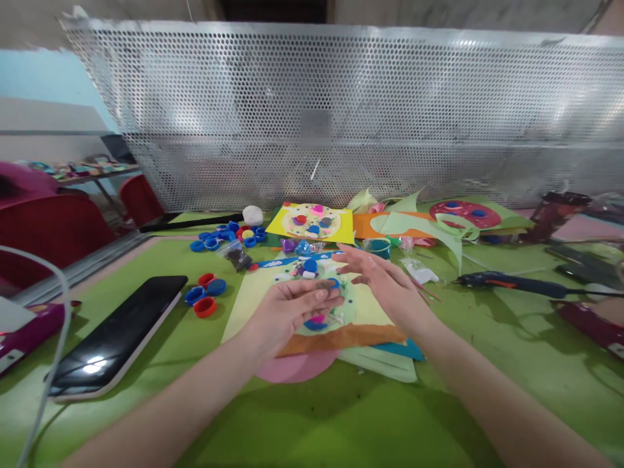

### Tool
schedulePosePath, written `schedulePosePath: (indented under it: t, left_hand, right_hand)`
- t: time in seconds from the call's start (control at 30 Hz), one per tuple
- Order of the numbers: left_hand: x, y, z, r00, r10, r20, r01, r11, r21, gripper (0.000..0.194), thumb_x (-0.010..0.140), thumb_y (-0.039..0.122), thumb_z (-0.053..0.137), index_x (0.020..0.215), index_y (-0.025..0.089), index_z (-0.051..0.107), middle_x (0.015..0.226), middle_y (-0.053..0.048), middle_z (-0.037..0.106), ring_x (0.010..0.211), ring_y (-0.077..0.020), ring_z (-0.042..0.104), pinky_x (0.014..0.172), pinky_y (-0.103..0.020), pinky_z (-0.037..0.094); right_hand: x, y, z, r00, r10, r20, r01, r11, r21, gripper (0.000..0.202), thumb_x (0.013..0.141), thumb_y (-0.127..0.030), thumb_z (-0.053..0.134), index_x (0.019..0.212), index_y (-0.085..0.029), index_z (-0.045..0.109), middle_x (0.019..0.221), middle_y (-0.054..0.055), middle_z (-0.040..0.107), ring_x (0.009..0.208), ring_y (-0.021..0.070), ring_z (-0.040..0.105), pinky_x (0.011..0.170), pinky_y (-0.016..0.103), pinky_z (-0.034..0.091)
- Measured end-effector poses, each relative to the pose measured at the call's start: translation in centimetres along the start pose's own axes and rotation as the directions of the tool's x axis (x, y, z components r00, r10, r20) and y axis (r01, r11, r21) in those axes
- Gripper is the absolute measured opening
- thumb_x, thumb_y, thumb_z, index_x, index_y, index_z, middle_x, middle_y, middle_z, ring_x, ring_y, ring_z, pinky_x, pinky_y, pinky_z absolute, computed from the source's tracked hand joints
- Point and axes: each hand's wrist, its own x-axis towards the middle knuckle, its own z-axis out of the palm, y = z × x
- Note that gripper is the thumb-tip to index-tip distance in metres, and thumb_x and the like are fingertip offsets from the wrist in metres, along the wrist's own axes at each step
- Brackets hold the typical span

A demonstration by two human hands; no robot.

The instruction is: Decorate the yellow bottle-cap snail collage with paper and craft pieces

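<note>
Above a pale yellow sheet decorated with bottle caps, my left hand has its fingers curled with thumb and fingertips together; whatever lies between them is too small to make out. My right hand hovers over the sheet's right side, fingers stretched out and apart, holding nothing. A blue cap and other small pieces show on the sheet behind my left hand. Along the sheet's lower edge runs a brown paper strip, with a pink paper showing below it.
A phone and loose red and blue caps lie at left. Behind are a yellow card, a roll of tape and paper scraps. A glue gun rests at right. A perforated metal panel stands behind the table.
</note>
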Motion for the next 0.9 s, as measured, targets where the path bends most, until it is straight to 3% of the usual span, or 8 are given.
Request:
schedulePosePath:
  t: [0.27, 0.37, 0.5, 0.63, 0.73, 0.8, 0.87, 0.9]
  left_hand:
    - [-0.1, 0.2, 0.3, 0.999, -0.031, 0.025, 0.030, 0.999, 0.041, 0.030, 0.061, 0.034, 0.080, 0.082, 0.015, 0.071, 0.090, -0.007, 0.073, 0.090, -0.0208, 0.067, 0.074, -0.024, 0.055]
    - [0.0, 0.3, 0.3, 0.997, -0.061, -0.043, 0.062, 0.998, 0.007, 0.032, 0.071, 0.042, 0.071, 0.084, 0.013, 0.071, 0.089, -0.010, 0.073, 0.089, -0.0223, 0.068, 0.070, -0.025, 0.056]
    - [0.3, 0.3, -0.1, 0.996, -0.028, -0.088, 0.030, 0.999, 0.018, 0.021, 0.064, 0.029, 0.079, 0.076, 0.014, 0.071, 0.079, -0.006, 0.074, 0.081, -0.0194, 0.069, 0.072, -0.023, 0.055]
    - [0.0, 0.2, -0.2, 0.994, 0.098, -0.053, -0.078, 0.952, 0.294, 0.015, 0.063, 0.023, 0.077, 0.076, 0.019, 0.072, 0.076, -0.002, 0.074, 0.076, -0.0191, 0.070, 0.071, -0.027, 0.056]
    - [-0.8, 0.0, -0.3, 0.942, 0.328, 0.069, -0.278, 0.649, 0.708, 0.006, 0.075, 0.024, 0.067, 0.079, 0.022, 0.072, 0.082, -0.001, 0.074, 0.080, -0.0211, 0.069, 0.076, -0.034, 0.055]
    - [-1.2, -0.1, -0.5, 0.827, 0.474, 0.303, -0.472, 0.292, 0.832, 0.014, 0.082, 0.023, 0.058, 0.088, 0.023, 0.070, 0.095, -0.001, 0.072, 0.101, -0.0236, 0.063, 0.094, -0.042, 0.045]
    - [-1.4, -0.3, -0.8, 0.702, 0.481, 0.525, -0.571, -0.061, 0.819, 0.026, 0.088, 0.016, 0.047, 0.106, 0.022, 0.064, 0.108, -0.003, 0.068, 0.122, -0.0233, 0.046, 0.109, -0.048, 0.024]
    - [-1.4, -0.5, -0.8, 0.677, 0.446, 0.585, -0.566, -0.192, 0.802, 0.034, 0.089, 0.013, 0.043, 0.118, 0.021, 0.057, 0.114, -0.005, 0.065, 0.128, -0.0226, 0.038, 0.111, -0.051, 0.014]
  right_hand:
    - [0.5, 0.1, -0.2, 0.997, 0.065, -0.034, -0.063, 0.996, 0.057, 0.044, 0.085, -0.054, 0.046, 0.116, -0.026, 0.059, 0.120, 0.005, 0.060, 0.101, 0.0205, 0.057, 0.085, 0.037, 0.040]
    - [0.4, -0.1, -0.1, 0.994, 0.096, -0.044, -0.095, 0.995, 0.031, 0.046, 0.084, -0.056, 0.045, 0.116, -0.025, 0.059, 0.119, 0.005, 0.061, 0.101, 0.0209, 0.058, 0.085, 0.038, 0.040]
    - [0.3, -0.3, 0.1, 0.990, 0.135, -0.025, -0.136, 0.990, -0.030, 0.047, 0.084, -0.057, 0.044, 0.114, -0.025, 0.060, 0.118, 0.005, 0.061, 0.100, 0.0206, 0.058, 0.086, 0.038, 0.041]
    - [0.2, 0.4, 0.6, 0.964, 0.261, 0.056, -0.262, 0.965, 0.001, 0.047, 0.080, -0.056, 0.053, 0.115, -0.027, 0.060, 0.117, 0.005, 0.061, 0.097, 0.0199, 0.059, 0.082, 0.035, 0.043]
    - [-0.1, 1.1, 1.6, 0.889, 0.393, 0.234, -0.442, 0.869, 0.222, 0.047, 0.075, -0.056, 0.061, 0.107, -0.022, 0.064, 0.095, 0.005, 0.068, 0.081, 0.0171, 0.062, 0.071, 0.031, 0.046]
    - [-0.3, 1.2, 2.2, 0.840, 0.402, 0.365, -0.532, 0.746, 0.400, 0.042, 0.076, -0.055, 0.061, 0.096, -0.018, 0.066, 0.079, 0.004, 0.067, 0.072, 0.0143, 0.062, 0.067, 0.028, 0.048]
    - [-0.5, 1.1, 2.6, 0.820, 0.383, 0.425, -0.568, 0.634, 0.525, 0.039, 0.078, -0.053, 0.060, 0.088, -0.015, 0.065, 0.072, 0.003, 0.067, 0.068, 0.0130, 0.063, 0.070, 0.028, 0.049]
    - [-0.5, 1.1, 2.7, 0.818, 0.383, 0.430, -0.574, 0.598, 0.560, 0.038, 0.079, -0.052, 0.061, 0.085, -0.015, 0.064, 0.071, 0.003, 0.067, 0.067, 0.0131, 0.063, 0.071, 0.029, 0.050]
